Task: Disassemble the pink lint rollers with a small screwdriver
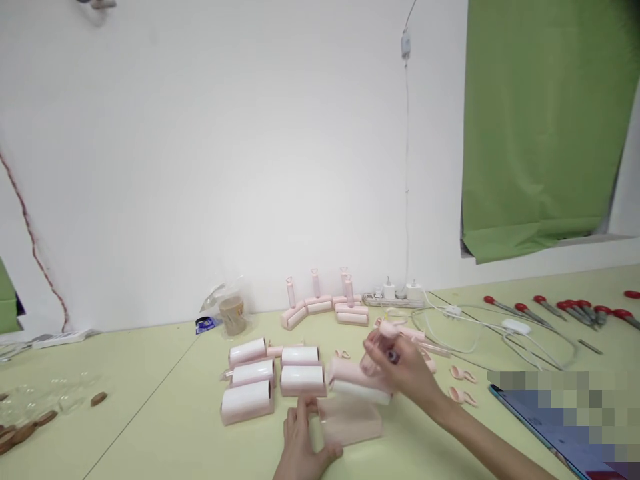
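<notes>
My left hand (303,443) has its thumb and fingers closed about the left end of a clear pinkish plastic cover (353,421) on the table. Above that cover, my right hand (405,367) grips a pink lint roller (350,371) by its handle end; its white roll faces down, and motion blurs it partly. Just left of it lie several white sticky rolls in pink holders (303,380). Small pink loop caps (463,395) rest to the right of my right hand. More pink pieces behind that hand are partly hidden.
Finished-looking pink lint rollers (319,303) stand by the wall near a power strip (395,300) with white cables. Red-handled tools (540,313) lie at right, a tablet-like blue item (540,427) in front. A bagged tape roll (233,317) and brown discs (25,432) are left.
</notes>
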`<state>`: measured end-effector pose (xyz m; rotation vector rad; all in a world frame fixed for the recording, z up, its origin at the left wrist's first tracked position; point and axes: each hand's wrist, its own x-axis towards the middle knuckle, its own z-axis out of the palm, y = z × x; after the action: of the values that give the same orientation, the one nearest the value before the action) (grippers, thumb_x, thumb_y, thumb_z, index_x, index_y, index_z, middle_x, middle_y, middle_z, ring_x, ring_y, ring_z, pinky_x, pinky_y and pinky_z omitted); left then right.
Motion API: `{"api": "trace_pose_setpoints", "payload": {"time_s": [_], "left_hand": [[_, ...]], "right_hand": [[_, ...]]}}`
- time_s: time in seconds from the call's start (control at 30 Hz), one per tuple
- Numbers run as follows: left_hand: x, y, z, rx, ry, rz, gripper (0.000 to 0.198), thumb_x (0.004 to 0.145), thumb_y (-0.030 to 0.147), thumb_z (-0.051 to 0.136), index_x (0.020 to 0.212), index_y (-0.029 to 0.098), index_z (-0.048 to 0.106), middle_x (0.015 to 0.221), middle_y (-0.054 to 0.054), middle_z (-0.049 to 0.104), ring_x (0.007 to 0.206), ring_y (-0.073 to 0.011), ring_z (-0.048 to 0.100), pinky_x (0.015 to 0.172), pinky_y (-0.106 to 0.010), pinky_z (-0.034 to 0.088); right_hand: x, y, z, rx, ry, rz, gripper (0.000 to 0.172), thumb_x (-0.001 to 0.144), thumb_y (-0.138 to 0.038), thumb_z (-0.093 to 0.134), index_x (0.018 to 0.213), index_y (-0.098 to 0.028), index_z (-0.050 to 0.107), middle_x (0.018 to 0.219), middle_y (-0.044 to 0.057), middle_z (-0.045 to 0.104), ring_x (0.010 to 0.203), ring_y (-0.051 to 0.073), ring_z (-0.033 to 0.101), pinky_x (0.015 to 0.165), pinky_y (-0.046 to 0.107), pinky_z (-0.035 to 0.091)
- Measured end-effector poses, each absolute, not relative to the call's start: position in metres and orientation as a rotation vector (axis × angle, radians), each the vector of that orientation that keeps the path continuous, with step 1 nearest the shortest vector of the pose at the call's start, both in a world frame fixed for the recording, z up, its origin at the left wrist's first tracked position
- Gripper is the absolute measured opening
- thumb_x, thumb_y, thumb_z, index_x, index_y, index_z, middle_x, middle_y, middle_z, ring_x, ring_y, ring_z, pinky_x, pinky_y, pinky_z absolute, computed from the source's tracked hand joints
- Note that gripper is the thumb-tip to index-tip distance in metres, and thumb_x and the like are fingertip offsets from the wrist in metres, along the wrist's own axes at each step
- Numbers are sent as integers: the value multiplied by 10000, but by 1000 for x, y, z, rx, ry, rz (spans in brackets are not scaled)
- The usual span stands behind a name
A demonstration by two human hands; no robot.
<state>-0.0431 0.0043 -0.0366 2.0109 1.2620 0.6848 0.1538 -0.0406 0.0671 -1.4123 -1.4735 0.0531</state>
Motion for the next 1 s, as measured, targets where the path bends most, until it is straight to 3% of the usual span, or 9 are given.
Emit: {"api": "trace_pose_setpoints", "payload": {"time_s": [0.17,0.3,0.4,0.47,0.57,0.63,0.8,0.9,1.0], "left_hand": [[-48,13,-54,2022,1209,992,734,502,156,533,1190,94,282,1108,-127,439,1058,-236,383,955,-316,270],[-53,10,-21,1748,1034,1293,569,633,413,516,1107,136,365,989,-113,508,912,-240,476,881,-368,344],[-43,-2,20,1284,743,882,629,645,641,431,1022,137,444,769,-90,578,736,-249,553,693,-371,425],[-30,-12,40,1119,623,686,537,679,595,481,964,141,494,733,-73,593,724,-225,571,665,-326,434],[-12,-19,48,1042,707,739,458,616,471,655,918,162,501,665,-11,581,631,-162,561,614,-266,439],[-6,-19,41,1013,768,802,485,608,476,662,937,169,484,652,2,572,609,-155,554,601,-267,443],[-8,-16,14,1251,855,859,505,495,447,721,854,143,539,753,-60,609,715,-209,558,673,-293,434],[-10,-19,9,1446,863,922,386,536,380,691,810,135,572,802,-69,616,766,-220,546,720,-293,421],[-11,-21,12,1578,766,907,274,618,324,623,807,134,565,805,-60,613,769,-209,543,723,-285,421]], "right_hand": [[168,-62,89,-1277,-1342,167,305,782,-458,507,877,-177,578,816,50,627,612,152,567,509,232,451],[166,-87,64,-1048,-1641,101,238,795,-388,541,963,-223,576,901,51,634,745,164,601,624,240,481],[163,-98,43,-914,-2021,47,255,772,-372,589,1000,-260,574,766,1,648,643,133,599,581,216,465],[169,-98,36,-969,-2235,-90,328,772,-380,584,1081,-278,546,808,1,660,603,131,598,559,224,465],[195,-93,37,-1232,-2222,-350,403,814,-408,499,1195,-277,483,1013,68,624,691,180,616,583,281,494],[217,-94,44,-1422,-1999,-360,404,828,-435,446,1190,-264,499,1008,94,609,704,197,613,571,297,501],[214,-114,64,-1461,-1409,142,463,871,-489,264,842,-211,633,490,0,509,406,128,490,407,226,436],[171,-122,64,-1297,-1392,422,271,800,-427,485,799,-188,613,627,22,579,543,141,570,507,224,483],[135,-123,58,-1208,-1587,472,153,806,-289,496,879,-197,594,764,42,592,685,152,587,607,230,490]]}}
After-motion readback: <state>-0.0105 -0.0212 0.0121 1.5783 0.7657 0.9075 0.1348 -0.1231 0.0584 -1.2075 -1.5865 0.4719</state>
